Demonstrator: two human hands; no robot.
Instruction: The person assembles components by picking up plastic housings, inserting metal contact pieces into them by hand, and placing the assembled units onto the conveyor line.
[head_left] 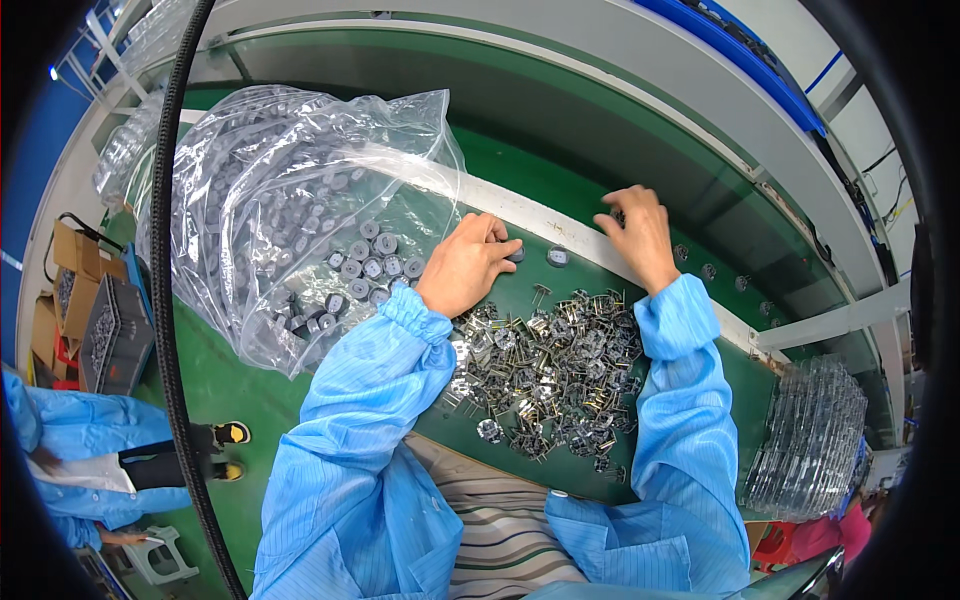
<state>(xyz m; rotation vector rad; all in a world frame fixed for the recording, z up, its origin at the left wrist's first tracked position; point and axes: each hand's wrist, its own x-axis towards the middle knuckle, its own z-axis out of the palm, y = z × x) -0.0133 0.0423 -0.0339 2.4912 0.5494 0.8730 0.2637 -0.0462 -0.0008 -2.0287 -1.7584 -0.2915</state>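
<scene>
My left hand [468, 264] rests at the work surface's far edge, its fingers curled with a small grey round cap [516, 252] at the fingertips. Just right of it stands another grey cap [557, 257]. Over the green belt [585, 195] beyond the white rail, my right hand [641, 240] pinches a small dark part [618, 216], mostly hidden by the fingers. Between my forearms spreads a pile of small metal parts with pins [550, 365]. At the left lies a big clear plastic bag [270, 210], with many grey caps [372, 268] in it and at its mouth.
A white rail [520, 213] divides table and belt. Several small parts [708, 271] sit along the belt at right. Stacked clear trays [808, 430] stand at the right. A black cable [165, 260] hangs at left. Another person in blue [95, 440] is at lower left.
</scene>
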